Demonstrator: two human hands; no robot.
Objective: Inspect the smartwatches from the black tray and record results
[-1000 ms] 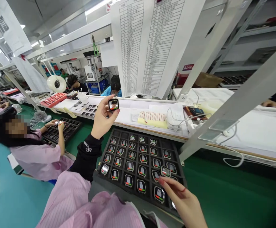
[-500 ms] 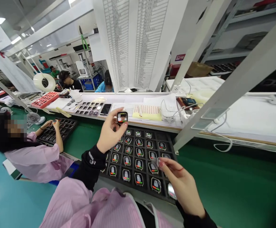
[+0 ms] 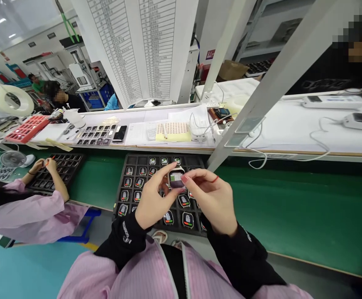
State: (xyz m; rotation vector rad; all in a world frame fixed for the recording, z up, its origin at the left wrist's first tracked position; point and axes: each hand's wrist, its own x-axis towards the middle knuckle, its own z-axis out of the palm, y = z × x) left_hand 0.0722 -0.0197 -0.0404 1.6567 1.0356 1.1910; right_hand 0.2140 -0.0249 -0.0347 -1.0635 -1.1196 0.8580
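My left hand (image 3: 156, 197) holds a square smartwatch case (image 3: 176, 177) by its edges, thumb below and forefinger above. Its screen is lit with green and white and faces me. My right hand (image 3: 214, 197) is closed, its thumb and fingertips pinching at the watch's right edge. Whether a thin clear piece is also between those fingertips cannot be made out. Both hands are over a black compartment tray (image 3: 137, 159) holding several strapless watches with lit screens, such as one near its front (image 3: 187, 219). My hands and forearms hide part of the tray.
Behind the tray runs a white shelf with a phone (image 3: 119, 134), a yellow sticker sheet (image 3: 173, 132) and cables (image 3: 258, 162). A slanted white post (image 3: 262, 91) stands to the right. At left a co-worker's hands (image 3: 45, 164) are over another black tray (image 3: 70, 166).
My right hand, with a small clear piece at its fingertips before, has come up and left to the watch. My left hand has lowered the watch. The view has shifted right.
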